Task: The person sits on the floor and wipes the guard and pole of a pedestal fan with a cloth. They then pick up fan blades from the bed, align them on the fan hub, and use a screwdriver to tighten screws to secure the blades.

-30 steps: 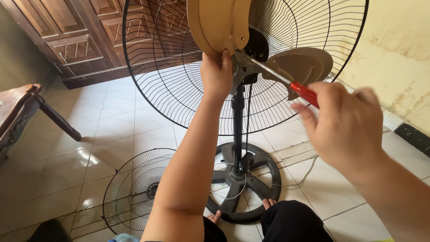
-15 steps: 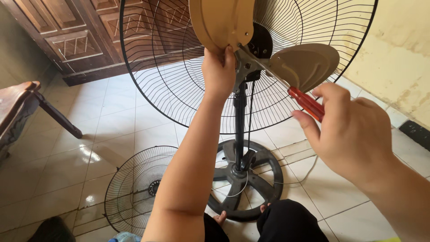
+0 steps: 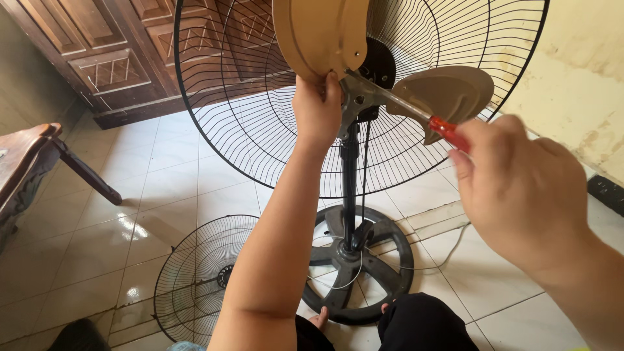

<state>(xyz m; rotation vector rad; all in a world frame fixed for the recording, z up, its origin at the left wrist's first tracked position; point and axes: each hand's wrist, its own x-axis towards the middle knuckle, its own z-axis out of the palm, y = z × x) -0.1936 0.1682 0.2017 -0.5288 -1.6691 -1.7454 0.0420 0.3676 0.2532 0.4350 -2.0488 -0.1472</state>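
Up close, we see the left hand (image 3: 316, 107) reaching up to the standing fan, its fingers curled around the lower edge of a gold fan blade (image 3: 322, 36), gripping it just beside the metal hub (image 3: 357, 97). Our right hand (image 3: 520, 188) is clenched around the red handle of a screwdriver (image 3: 448, 133), whose shaft runs up-left to the hub. A second blade (image 3: 448, 91) sits behind the shaft. Behind the blades stands the rear wire guard (image 3: 260, 130), on a black pole over the round base (image 3: 364, 260). A loose front guard (image 3: 195, 279) lies on the tiled floor
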